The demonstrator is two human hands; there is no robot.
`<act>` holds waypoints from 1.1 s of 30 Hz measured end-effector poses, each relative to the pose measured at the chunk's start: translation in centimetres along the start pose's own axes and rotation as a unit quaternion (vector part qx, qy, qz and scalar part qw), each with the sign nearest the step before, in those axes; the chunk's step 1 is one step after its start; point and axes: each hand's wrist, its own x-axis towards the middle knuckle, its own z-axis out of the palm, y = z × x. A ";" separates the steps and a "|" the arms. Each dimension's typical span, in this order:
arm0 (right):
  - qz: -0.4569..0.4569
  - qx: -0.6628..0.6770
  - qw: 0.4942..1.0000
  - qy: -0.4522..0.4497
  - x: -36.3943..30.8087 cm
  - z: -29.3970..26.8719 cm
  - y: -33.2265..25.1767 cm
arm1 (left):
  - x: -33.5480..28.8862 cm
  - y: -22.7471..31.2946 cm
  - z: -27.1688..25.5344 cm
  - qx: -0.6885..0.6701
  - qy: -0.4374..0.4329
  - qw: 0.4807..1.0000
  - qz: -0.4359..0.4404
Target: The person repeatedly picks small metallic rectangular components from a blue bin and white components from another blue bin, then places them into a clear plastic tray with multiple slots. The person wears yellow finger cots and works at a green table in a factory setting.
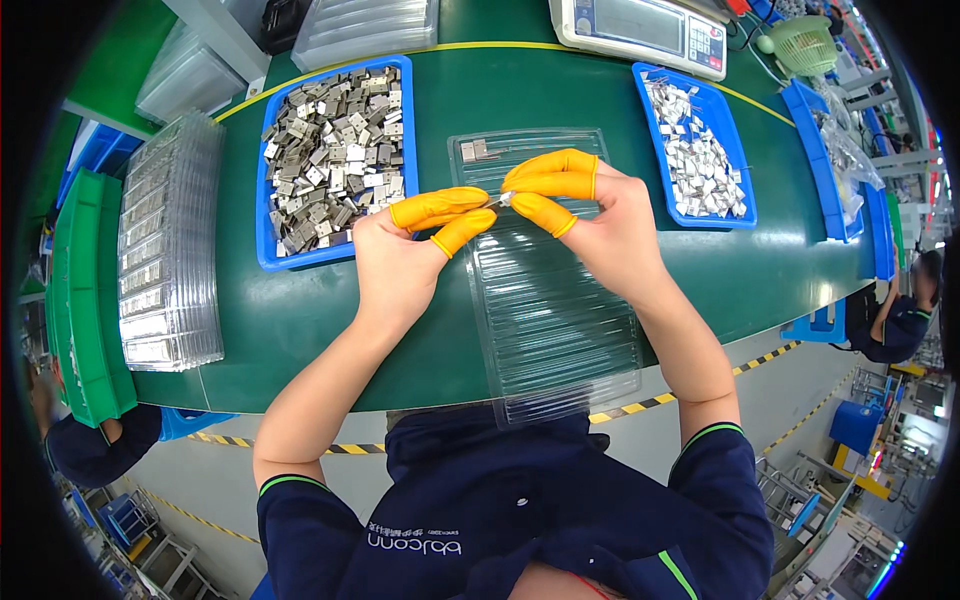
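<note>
Over a clear plastic tray (560,330), my two hands meet with yellow finger cots on thumbs and fingers. My right hand (615,225) is closed in a pinch on a small white connector piece (506,199). Just left of it, my left hand (395,265) pinches a thin metal piece, mostly covered by the fingertips; whether the two pieces are joined I cannot tell. The ribbed tray lies lengthwise before me, its near end past the table edge. In its far left corner rest metal pieces with white ends (475,151).
A blue bin (410,120) of metal connector shells stands left, another blue bin (745,185) of white pieces right. Stacked clear trays (170,240) and a green crate (85,300) line the left side. A weighing scale (640,35) sits at the back. Other people work at both sides.
</note>
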 end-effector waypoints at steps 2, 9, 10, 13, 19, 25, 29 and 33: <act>0.060 0.102 0.992 -0.043 0.2 -0.5 0.3 | 0.0 0.2 -0.2 0.008 -0.015 1.000 0.005; 0.274 0.291 0.904 -0.152 0.5 -1.1 -0.5 | 0.5 0.4 -1.6 -0.050 -0.127 0.991 -0.013; 0.268 0.297 0.903 -0.159 0.5 -1.1 -0.4 | 0.5 0.4 -1.7 -0.075 -0.146 0.986 -0.023; 0.249 0.300 0.906 -0.165 0.5 -0.9 -0.2 | 0.3 0.4 -1.4 -0.079 -0.138 0.986 -0.048; 0.179 0.211 0.953 -0.127 0.8 -0.6 -1.3 | 0.2 0.6 -1.3 -0.060 -0.103 0.993 -0.013; 0.008 -0.078 0.997 0.017 3.8 -0.5 1.6 | 0.8 0.3 -1.1 0.193 0.019 0.973 0.125; -0.180 -0.359 0.910 0.102 4.6 0.7 4.7 | 2.6 0.0 -2.8 0.302 0.086 0.926 0.212; -0.224 -0.408 0.880 0.093 4.6 1.7 6.0 | 3.9 -0.4 -5.3 0.385 0.147 0.885 0.216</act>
